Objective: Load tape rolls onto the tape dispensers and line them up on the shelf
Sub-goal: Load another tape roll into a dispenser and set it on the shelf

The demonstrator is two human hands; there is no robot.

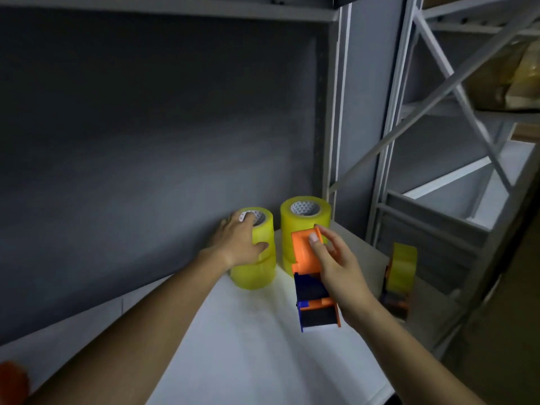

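Two stacks of yellow tape rolls stand at the back of the white shelf (248, 346). My left hand (238, 244) wraps the top roll of the left stack (264, 229), fingers over its rim and thumb on its side. The right stack (305, 217) stands just behind an orange and blue tape dispenser (312, 282), which carries no roll. My right hand (336, 264) holds this dispenser from its right side, thumb on the orange top. A second dispenser with a yellow roll on it (401, 267) stands near the shelf's right edge.
A grey back wall rises behind the rolls. A metal upright (339, 112) and cross braces (455, 92) close the shelf's right side. An orange object (13, 381) shows at the bottom left corner. Boxes (508, 71) sit on the neighbouring rack.
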